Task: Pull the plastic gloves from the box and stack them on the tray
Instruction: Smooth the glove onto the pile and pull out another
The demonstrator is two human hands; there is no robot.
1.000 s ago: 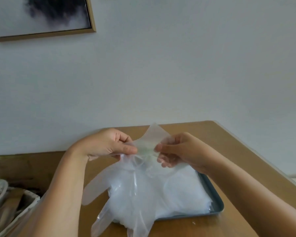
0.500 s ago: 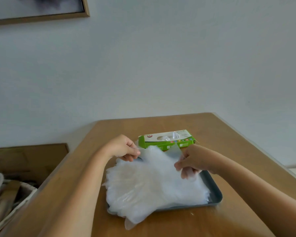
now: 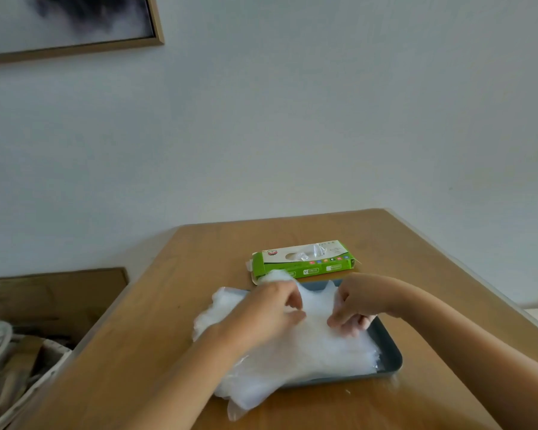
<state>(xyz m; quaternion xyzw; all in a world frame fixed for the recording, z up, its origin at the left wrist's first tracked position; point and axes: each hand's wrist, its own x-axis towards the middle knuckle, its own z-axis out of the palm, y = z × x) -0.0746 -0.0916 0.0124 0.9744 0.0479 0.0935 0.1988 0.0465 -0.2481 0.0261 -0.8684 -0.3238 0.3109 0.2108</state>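
Note:
A thick pile of clear plastic gloves [image 3: 295,355] covers the dark grey tray [image 3: 389,352] and spills over its left and near edges. My left hand [image 3: 267,311] and my right hand [image 3: 353,308] are down on the far part of the pile, fingers curled and pinching the top glove at its cuff end. The green and white glove box [image 3: 305,259] lies flat on the wooden table just behind the tray, with plastic showing at its top slot and at its open left end.
The wooden table [image 3: 174,336] meets a white wall at the back and right. To the left, lower down, stands a basket [image 3: 16,373] of mixed items beside a wooden surface. A framed picture [image 3: 69,23] hangs at upper left.
Both hands have come down from mid-air, laying the glove they held onto the pile on the tray. The box behind the tray has come into sight.

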